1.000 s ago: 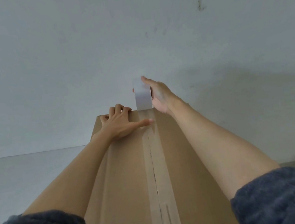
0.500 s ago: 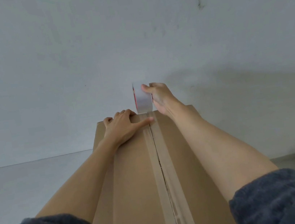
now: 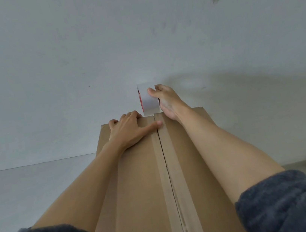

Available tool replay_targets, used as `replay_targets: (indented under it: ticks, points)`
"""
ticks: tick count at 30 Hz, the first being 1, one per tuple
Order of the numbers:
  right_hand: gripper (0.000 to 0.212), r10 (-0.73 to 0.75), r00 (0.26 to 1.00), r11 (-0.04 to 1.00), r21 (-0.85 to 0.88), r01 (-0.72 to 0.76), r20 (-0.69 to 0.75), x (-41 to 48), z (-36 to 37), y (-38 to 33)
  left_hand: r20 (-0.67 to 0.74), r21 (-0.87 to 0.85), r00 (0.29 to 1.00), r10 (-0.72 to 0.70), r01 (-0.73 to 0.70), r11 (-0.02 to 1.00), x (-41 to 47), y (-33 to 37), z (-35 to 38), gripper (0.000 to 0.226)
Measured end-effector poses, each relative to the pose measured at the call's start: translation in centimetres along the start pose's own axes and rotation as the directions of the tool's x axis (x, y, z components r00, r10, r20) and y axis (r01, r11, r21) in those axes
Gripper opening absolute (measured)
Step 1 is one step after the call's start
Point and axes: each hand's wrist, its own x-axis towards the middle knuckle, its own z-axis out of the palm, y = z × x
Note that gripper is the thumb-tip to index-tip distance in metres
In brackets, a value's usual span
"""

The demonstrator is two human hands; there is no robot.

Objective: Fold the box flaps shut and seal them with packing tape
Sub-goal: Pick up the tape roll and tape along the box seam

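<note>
Against a plain grey wall, the cardboard box (image 3: 138, 186) lies flaps-closed; left hand (image 3: 130, 131) presses flat, pinning the tape strip (image 3: 164, 173) along the seam, while right hand (image 3: 168, 102) fingers grip the tape roll (image 3: 149, 101) beyond the far edge, apparently to wrap the end.

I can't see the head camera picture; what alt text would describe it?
Two bare arms reach along a closed cardboard box whose centre seam is taped. The right hand holds a tape roll at the far edge, and the left hand presses flat beside the seam.
</note>
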Motion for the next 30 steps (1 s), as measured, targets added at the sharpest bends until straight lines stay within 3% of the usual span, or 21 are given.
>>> replay_targets:
  ticks: [2, 8, 30]
  points:
    - [0.015, -0.002, 0.999, 1.000, -0.009, 0.003, 0.032, 0.0, -0.2, 0.0, -0.001, 0.000, 1.000, 0.002, -0.002, 1.000, 0.1, 0.0, 0.0, 0.082]
    - [0.006, -0.013, 0.998, 0.999, 0.052, 0.009, 0.064, -0.3, -0.8, 0.7, -0.001, -0.008, 1.000, -0.006, 0.006, 1.000, 0.2, -0.1, 0.2, 0.077]
    - [0.013, 0.051, 0.997, 0.998, 0.018, -0.052, 0.066, 0.0, -0.9, 1.1, -0.002, -0.010, 0.999, -0.047, 0.047, 0.999, 0.4, 0.2, 0.2, 0.069]
